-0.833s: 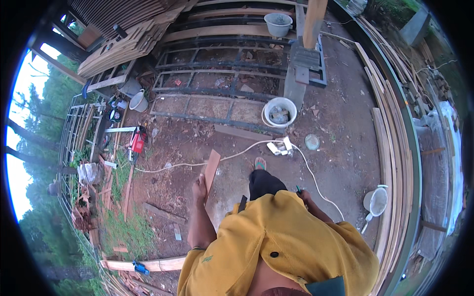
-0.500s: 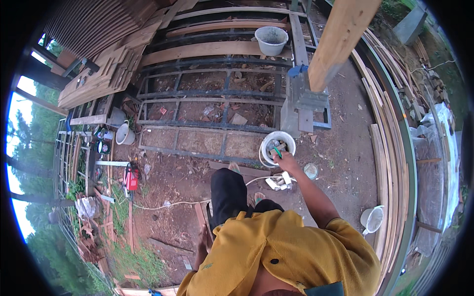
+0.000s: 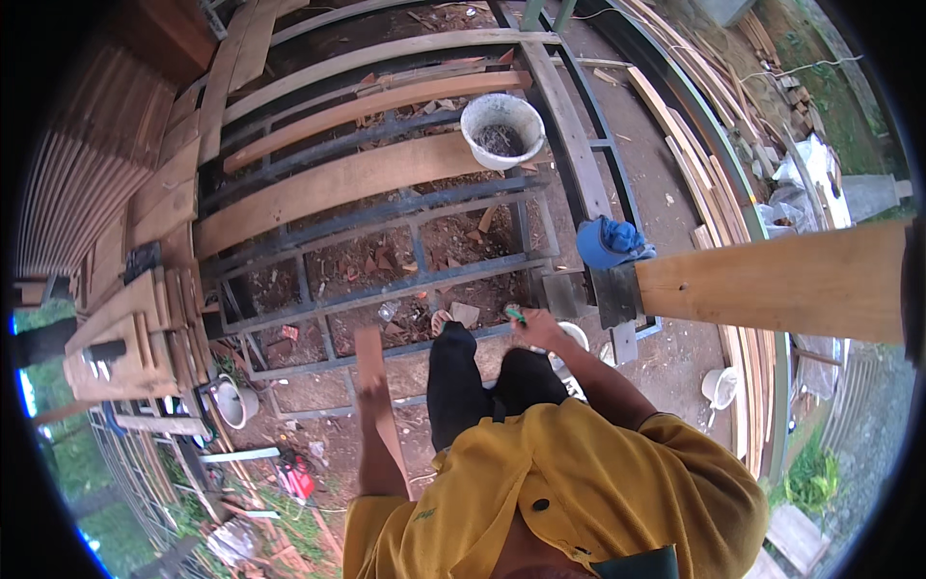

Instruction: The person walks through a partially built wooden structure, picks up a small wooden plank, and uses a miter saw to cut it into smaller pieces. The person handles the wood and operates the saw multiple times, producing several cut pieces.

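My left hand [image 3: 370,394] is closed round a narrow reddish-brown wooden board [image 3: 368,349], which stretches along my forearm beside my left leg. In front of my right knee, my right hand [image 3: 540,331] grips a slim green object [image 3: 515,315]; only its end shows, so its exact kind is unclear. A white bucket [image 3: 578,336] stands on the ground just beyond that wrist, mostly hidden by the arm and knee.
Ahead lies a dark metal frame [image 3: 415,284] with planks across it, carrying a whitish bucket [image 3: 526,118]. A timber post [image 3: 772,288] rises at right, near a blue cap [image 3: 610,241]. Stacked boards [image 3: 125,338] lie left; another white bucket [image 3: 721,386] stands right.
My right hand has lifted out of the bucket with the green object. My left hand has brought the board forward. My body and view have moved toward the metal frame.
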Demonstrator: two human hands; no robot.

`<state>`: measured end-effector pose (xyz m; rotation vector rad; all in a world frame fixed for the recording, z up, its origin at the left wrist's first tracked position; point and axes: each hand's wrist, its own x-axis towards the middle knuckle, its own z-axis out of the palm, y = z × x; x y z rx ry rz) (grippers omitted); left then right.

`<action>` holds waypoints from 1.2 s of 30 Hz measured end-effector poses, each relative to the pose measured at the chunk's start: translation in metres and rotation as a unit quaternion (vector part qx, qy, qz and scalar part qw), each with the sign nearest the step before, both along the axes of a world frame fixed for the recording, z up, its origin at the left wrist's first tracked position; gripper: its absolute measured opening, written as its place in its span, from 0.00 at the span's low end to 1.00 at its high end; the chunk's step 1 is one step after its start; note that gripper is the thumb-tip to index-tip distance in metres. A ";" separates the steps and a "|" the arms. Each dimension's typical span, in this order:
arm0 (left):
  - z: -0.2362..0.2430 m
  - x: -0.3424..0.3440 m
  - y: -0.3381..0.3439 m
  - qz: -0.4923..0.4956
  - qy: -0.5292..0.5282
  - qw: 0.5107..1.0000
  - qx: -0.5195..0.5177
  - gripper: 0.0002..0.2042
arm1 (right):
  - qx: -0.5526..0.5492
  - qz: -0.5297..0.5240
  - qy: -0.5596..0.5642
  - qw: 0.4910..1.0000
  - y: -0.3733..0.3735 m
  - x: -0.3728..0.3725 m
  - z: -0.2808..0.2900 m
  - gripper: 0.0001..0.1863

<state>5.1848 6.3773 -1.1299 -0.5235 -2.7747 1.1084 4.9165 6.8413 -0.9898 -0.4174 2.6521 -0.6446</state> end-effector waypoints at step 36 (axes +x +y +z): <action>0.382 -0.809 -0.293 0.669 -0.196 0.307 0.648 0.29 | -0.010 -0.285 -0.095 0.954 -0.306 -0.884 0.305 0.24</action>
